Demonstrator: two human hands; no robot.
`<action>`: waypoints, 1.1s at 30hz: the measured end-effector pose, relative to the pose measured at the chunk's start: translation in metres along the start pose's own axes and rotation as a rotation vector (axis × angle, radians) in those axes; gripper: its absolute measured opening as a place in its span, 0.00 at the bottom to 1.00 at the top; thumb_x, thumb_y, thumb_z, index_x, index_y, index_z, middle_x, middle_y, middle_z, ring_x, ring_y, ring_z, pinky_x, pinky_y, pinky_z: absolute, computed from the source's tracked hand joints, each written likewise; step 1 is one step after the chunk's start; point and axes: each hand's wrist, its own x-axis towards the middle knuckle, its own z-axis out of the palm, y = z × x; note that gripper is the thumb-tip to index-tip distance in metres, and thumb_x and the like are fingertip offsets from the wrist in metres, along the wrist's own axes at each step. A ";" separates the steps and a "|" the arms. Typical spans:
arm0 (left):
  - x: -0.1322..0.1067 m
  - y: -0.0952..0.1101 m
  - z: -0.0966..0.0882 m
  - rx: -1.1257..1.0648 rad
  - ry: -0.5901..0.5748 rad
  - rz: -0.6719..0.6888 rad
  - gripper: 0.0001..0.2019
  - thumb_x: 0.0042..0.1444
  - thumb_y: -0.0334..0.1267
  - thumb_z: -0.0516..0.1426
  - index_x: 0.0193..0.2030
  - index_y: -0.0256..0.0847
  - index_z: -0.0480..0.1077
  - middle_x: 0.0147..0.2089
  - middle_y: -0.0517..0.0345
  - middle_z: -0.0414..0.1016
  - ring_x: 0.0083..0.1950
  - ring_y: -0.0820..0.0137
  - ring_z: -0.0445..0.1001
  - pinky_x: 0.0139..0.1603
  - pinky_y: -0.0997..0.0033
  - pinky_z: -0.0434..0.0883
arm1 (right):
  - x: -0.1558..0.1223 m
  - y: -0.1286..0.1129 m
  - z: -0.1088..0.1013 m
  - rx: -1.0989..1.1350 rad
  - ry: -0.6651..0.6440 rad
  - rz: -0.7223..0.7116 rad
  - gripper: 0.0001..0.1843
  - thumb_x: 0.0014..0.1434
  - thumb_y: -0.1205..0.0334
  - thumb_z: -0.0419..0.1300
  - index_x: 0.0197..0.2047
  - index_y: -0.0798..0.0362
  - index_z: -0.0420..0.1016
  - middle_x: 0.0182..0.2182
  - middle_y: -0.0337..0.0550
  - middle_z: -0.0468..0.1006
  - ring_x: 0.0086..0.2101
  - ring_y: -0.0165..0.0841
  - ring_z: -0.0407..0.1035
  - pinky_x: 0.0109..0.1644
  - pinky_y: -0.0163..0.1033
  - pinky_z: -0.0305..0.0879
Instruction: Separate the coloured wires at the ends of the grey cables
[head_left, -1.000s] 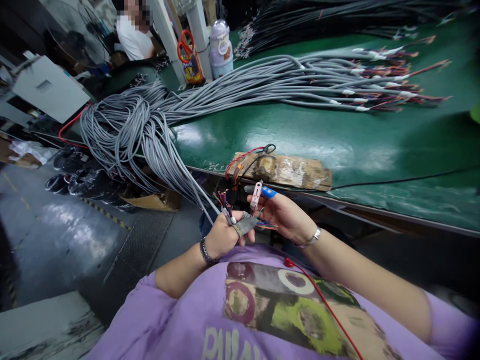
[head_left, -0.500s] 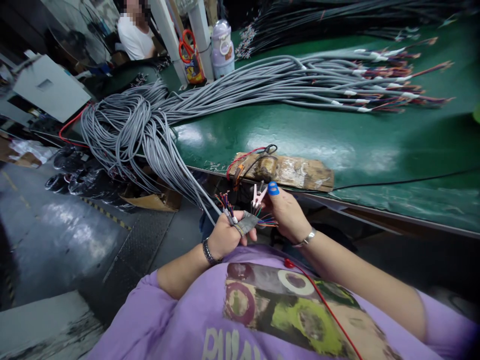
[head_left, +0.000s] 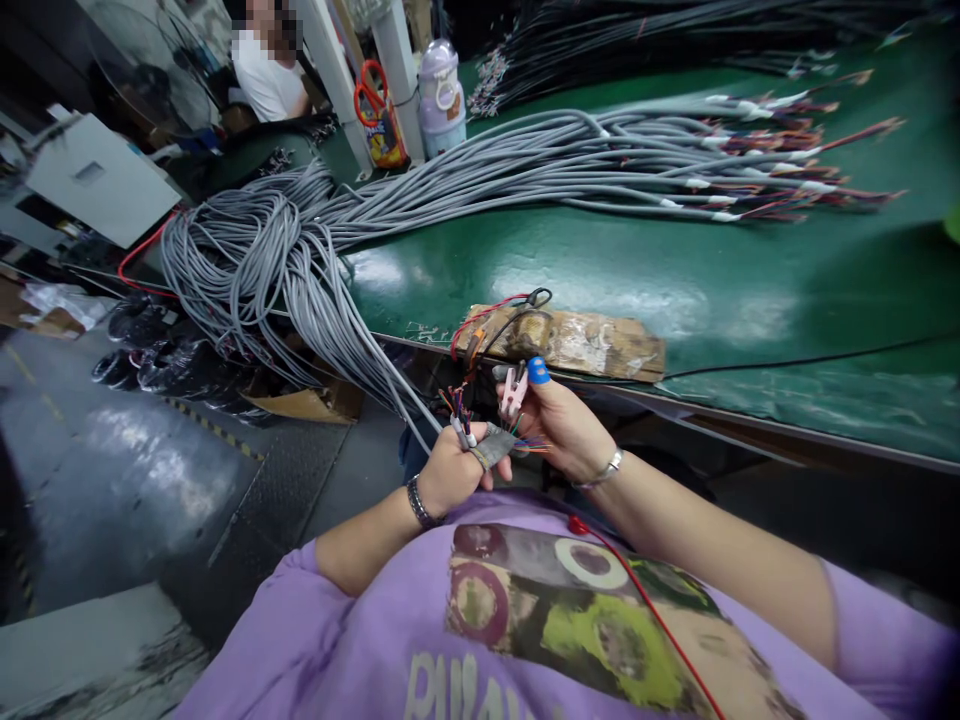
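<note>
My left hand (head_left: 448,472) is closed on the ends of grey cables (head_left: 417,408) that run down from the table. A dark grey strip (head_left: 493,447) lies over its fingers. Thin coloured wires (head_left: 534,444) fan out past the strip towards my other hand, and another tuft of coloured wires (head_left: 459,402) sticks up by the left thumb. My right hand (head_left: 574,425), with a blue cover on its thumb, is closed around a pink clip (head_left: 514,393) shaped like a clothespin, just above the wire ends. What the clip's jaws grip is too small to tell.
A wooden block (head_left: 592,345) with red and black leads lies at the edge of the green table (head_left: 712,290). Behind it stretches a bundle of grey cables (head_left: 525,170). Scissors (head_left: 373,90) and a bottle (head_left: 442,100) stand farther back. A person (head_left: 266,75) is at the far left.
My right hand and the pink clip have moved slightly left and down, closer to the strip and wires. My left hand has stayed almost still.
</note>
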 end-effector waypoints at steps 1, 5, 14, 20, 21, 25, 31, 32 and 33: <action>0.000 0.000 0.000 0.000 0.002 -0.005 0.22 0.57 0.54 0.57 0.25 0.35 0.71 0.22 0.58 0.72 0.18 0.79 0.63 0.21 0.78 0.59 | 0.000 0.000 -0.001 0.007 -0.001 0.016 0.24 0.50 0.40 0.67 0.28 0.55 0.77 0.24 0.41 0.77 0.24 0.27 0.68 0.29 0.33 0.67; -0.004 0.002 -0.001 0.005 0.000 -0.024 0.23 0.57 0.55 0.56 0.25 0.35 0.70 0.23 0.58 0.72 0.18 0.79 0.63 0.21 0.78 0.60 | -0.002 -0.001 -0.005 0.020 -0.045 0.099 0.24 0.56 0.38 0.60 0.32 0.53 0.76 0.26 0.41 0.78 0.25 0.29 0.69 0.29 0.33 0.67; -0.013 0.010 -0.002 0.000 0.002 0.029 0.23 0.57 0.55 0.57 0.24 0.34 0.70 0.23 0.57 0.72 0.18 0.80 0.65 0.21 0.79 0.61 | -0.005 -0.008 -0.007 -0.079 -0.151 0.095 0.15 0.59 0.49 0.62 0.35 0.53 0.77 0.30 0.43 0.80 0.27 0.29 0.70 0.30 0.33 0.68; -0.004 0.005 0.006 -0.026 0.075 0.083 0.22 0.58 0.54 0.57 0.26 0.35 0.70 0.24 0.57 0.73 0.19 0.80 0.65 0.21 0.79 0.62 | -0.002 -0.004 -0.012 -0.132 -0.171 0.066 0.24 0.57 0.40 0.60 0.35 0.55 0.77 0.30 0.45 0.79 0.24 0.29 0.69 0.27 0.34 0.66; -0.003 0.003 0.007 -0.026 0.081 0.091 0.21 0.58 0.54 0.57 0.26 0.35 0.70 0.24 0.57 0.73 0.19 0.79 0.65 0.21 0.79 0.62 | -0.001 -0.004 -0.012 -0.126 -0.176 0.080 0.26 0.57 0.38 0.59 0.35 0.55 0.77 0.30 0.46 0.80 0.24 0.30 0.69 0.27 0.35 0.67; 0.000 -0.003 0.009 -0.036 0.093 0.100 0.21 0.58 0.54 0.56 0.27 0.35 0.71 0.23 0.57 0.72 0.19 0.79 0.65 0.21 0.78 0.61 | 0.001 -0.002 -0.011 -0.084 -0.192 0.126 0.28 0.56 0.35 0.58 0.36 0.54 0.76 0.31 0.47 0.80 0.28 0.33 0.72 0.29 0.36 0.67; -0.001 -0.005 0.009 -0.053 0.116 0.089 0.21 0.58 0.54 0.57 0.27 0.35 0.71 0.24 0.57 0.73 0.19 0.79 0.65 0.21 0.78 0.61 | 0.000 0.001 -0.005 -0.144 -0.180 0.051 0.29 0.55 0.33 0.58 0.33 0.54 0.76 0.30 0.45 0.79 0.26 0.30 0.69 0.30 0.36 0.66; -0.002 -0.005 0.008 -0.056 0.117 0.088 0.21 0.58 0.53 0.57 0.27 0.35 0.71 0.24 0.57 0.73 0.19 0.79 0.66 0.21 0.78 0.61 | -0.001 0.001 -0.005 -0.196 -0.160 0.001 0.30 0.55 0.33 0.57 0.32 0.54 0.76 0.30 0.45 0.79 0.26 0.30 0.68 0.30 0.35 0.65; -0.002 -0.005 0.008 -0.060 0.116 0.087 0.21 0.58 0.53 0.57 0.26 0.35 0.70 0.24 0.57 0.73 0.19 0.79 0.66 0.21 0.79 0.61 | -0.002 0.002 -0.006 -0.242 -0.138 -0.048 0.30 0.56 0.33 0.56 0.32 0.54 0.77 0.30 0.45 0.79 0.26 0.30 0.68 0.30 0.35 0.65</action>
